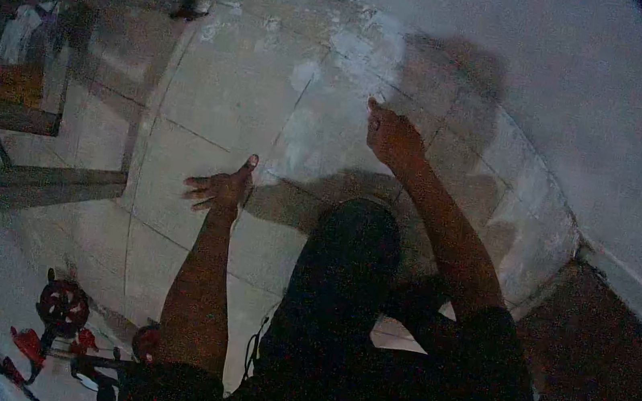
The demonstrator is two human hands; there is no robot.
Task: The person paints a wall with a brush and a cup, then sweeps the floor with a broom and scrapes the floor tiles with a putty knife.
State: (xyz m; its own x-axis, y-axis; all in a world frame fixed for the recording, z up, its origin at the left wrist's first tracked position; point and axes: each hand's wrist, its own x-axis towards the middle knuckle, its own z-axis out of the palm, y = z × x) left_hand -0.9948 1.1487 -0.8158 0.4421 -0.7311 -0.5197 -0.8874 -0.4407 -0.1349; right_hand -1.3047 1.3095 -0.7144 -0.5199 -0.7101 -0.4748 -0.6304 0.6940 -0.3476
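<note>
My left hand (219,185) is held over the pale tiled floor (210,117) with its thumb and fingers spread, and nothing shows in it. Farther out to the right, my right hand (396,136) is closed, its fingertips at the edge of a whitish patch (361,52) on the tiles. Whatever those fingers may hold is too small and dark to make out. A smaller white spot (303,75) lies between the two hands. My dark-clothed knee (351,245) rises between my forearms.
A wooden-looking frame (47,185) stands at the left. Red-and-black wheeled gear (64,306) sits at lower left. A pale wall (592,114) rises along the right, with a brown floor area (594,342) below it. A small dark object (190,9) lies toward the back.
</note>
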